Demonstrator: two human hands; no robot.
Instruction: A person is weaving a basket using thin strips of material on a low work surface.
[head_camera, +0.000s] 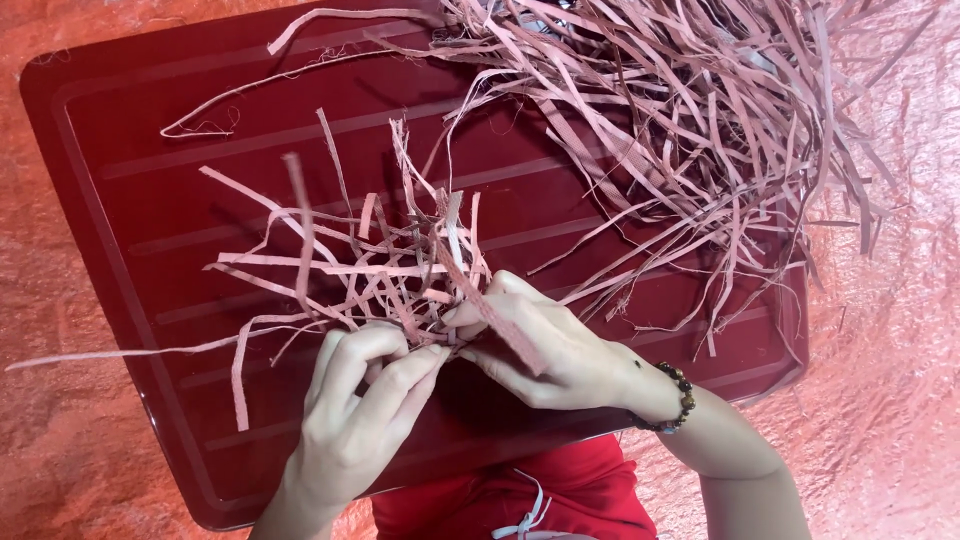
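Head view: both hands (450, 370) pinching strips (400, 270)

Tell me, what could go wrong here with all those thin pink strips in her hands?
The small bundle of strips pinched between the left hand and right hand fans out loosely, so some could slip free. Long ends trail past the edge of the dark red tray and might catch or drag. The big loose pile lies close by, so strands may tangle with the bundle.
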